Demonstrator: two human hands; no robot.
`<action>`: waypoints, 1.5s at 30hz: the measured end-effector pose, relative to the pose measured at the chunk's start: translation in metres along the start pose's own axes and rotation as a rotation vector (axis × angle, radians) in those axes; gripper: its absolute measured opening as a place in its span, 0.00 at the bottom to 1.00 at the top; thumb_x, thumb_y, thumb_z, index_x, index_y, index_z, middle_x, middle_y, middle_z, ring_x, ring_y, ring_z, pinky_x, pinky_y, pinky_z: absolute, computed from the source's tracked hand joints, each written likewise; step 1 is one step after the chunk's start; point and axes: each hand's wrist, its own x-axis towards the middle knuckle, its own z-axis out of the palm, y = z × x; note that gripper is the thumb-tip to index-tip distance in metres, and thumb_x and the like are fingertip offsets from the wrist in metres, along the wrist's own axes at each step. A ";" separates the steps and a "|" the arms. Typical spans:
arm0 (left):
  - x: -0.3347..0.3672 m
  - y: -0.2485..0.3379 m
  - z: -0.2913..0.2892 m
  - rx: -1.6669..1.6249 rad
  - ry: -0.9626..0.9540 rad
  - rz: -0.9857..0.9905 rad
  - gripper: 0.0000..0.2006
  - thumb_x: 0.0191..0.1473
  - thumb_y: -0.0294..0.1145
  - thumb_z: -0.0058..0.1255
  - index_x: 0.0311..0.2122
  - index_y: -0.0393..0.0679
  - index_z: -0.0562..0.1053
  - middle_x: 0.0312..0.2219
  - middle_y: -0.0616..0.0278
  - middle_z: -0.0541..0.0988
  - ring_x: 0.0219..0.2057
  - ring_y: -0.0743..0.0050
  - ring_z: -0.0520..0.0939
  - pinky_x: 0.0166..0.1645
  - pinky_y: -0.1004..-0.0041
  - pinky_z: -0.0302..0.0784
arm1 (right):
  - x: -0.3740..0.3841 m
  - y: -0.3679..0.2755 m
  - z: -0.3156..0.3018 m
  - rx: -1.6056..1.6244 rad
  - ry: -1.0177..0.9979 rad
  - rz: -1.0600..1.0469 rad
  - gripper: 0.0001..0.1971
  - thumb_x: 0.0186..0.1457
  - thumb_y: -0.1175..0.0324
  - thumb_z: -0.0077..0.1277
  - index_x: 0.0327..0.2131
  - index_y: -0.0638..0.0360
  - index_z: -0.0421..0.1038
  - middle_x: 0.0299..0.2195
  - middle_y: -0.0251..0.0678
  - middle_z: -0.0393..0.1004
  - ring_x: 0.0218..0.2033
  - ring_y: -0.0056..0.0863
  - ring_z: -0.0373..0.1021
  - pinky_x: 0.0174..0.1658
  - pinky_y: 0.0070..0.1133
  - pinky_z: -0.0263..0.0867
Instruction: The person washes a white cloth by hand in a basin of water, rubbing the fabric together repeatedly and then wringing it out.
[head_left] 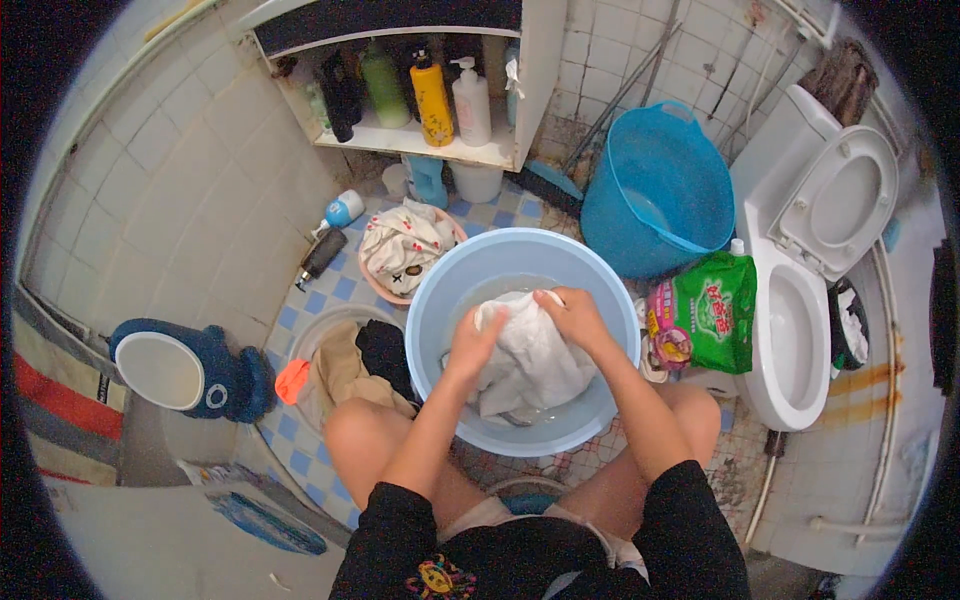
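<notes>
A light blue basin (428,290) with water in it stands in front of me, between my knees. Over it I grip a wet white cloth (535,350), perhaps a garment, whose lower part hangs into the water. My left hand (474,340) is closed on the cloth's left upper edge. On the upper right part of the same cloth, my right hand (575,318) is closed too, thumb on top. The two hands are a short way apart, with cloth stretched between them. What lies under the cloth is hidden.
A pink basin (375,283) of clothes and a tub with beige trousers (340,365) stand left. A tall blue bucket (640,215), a green detergent bag (722,310) and a toilet (790,350) stand right. Bottles (430,100) fill the cabinet shelf ahead.
</notes>
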 end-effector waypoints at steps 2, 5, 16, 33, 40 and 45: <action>-0.006 -0.004 -0.001 0.493 0.083 0.259 0.18 0.48 0.39 0.48 0.41 0.37 0.69 0.35 0.60 0.74 0.35 0.74 0.74 0.38 0.75 0.69 | -0.010 -0.020 -0.003 -0.116 -0.078 -0.070 0.21 0.47 0.52 0.47 0.23 0.66 0.71 0.22 0.52 0.70 0.27 0.45 0.69 0.32 0.29 0.62; -0.009 0.005 -0.004 0.410 -0.026 0.074 0.16 0.44 0.33 0.54 0.38 0.35 0.71 0.31 0.61 0.76 0.32 0.73 0.75 0.38 0.74 0.69 | -0.013 -0.022 -0.009 -0.127 -0.226 -0.089 0.18 0.47 0.54 0.49 0.30 0.63 0.72 0.28 0.50 0.72 0.32 0.41 0.69 0.36 0.26 0.63; -0.019 0.025 -0.026 -0.096 -0.147 -0.059 0.15 0.43 0.31 0.55 0.36 0.34 0.71 0.30 0.63 0.75 0.31 0.77 0.74 0.37 0.77 0.69 | -0.021 0.041 0.023 0.056 -0.372 -0.083 0.17 0.45 0.70 0.49 0.42 0.60 0.67 0.41 0.42 0.69 0.40 0.32 0.67 0.44 0.24 0.61; 0.003 0.002 -0.044 -0.216 0.142 0.045 0.15 0.46 0.30 0.50 0.40 0.35 0.69 0.33 0.60 0.74 0.33 0.76 0.74 0.38 0.77 0.68 | -0.023 0.006 -0.045 -0.073 -0.386 -0.007 0.22 0.35 0.62 0.61 0.35 0.62 0.67 0.28 0.30 0.70 0.29 0.18 0.65 0.33 0.18 0.61; -0.020 0.002 0.012 0.309 0.033 0.190 0.21 0.49 0.33 0.45 0.49 0.38 0.63 0.43 0.57 0.70 0.44 0.68 0.70 0.48 0.71 0.63 | -0.007 0.017 -0.022 0.572 -0.070 0.232 0.16 0.43 0.69 0.53 0.39 0.61 0.68 0.33 0.38 0.72 0.32 0.28 0.69 0.39 0.23 0.64; 0.017 -0.067 0.015 -0.083 0.229 0.244 0.24 0.53 0.35 0.40 0.54 0.38 0.55 0.46 0.52 0.66 0.42 0.67 0.71 0.48 0.74 0.64 | -0.045 -0.022 0.054 0.059 -0.100 -0.244 0.27 0.48 0.72 0.43 0.53 0.63 0.49 0.53 0.48 0.54 0.54 0.40 0.53 0.56 0.27 0.47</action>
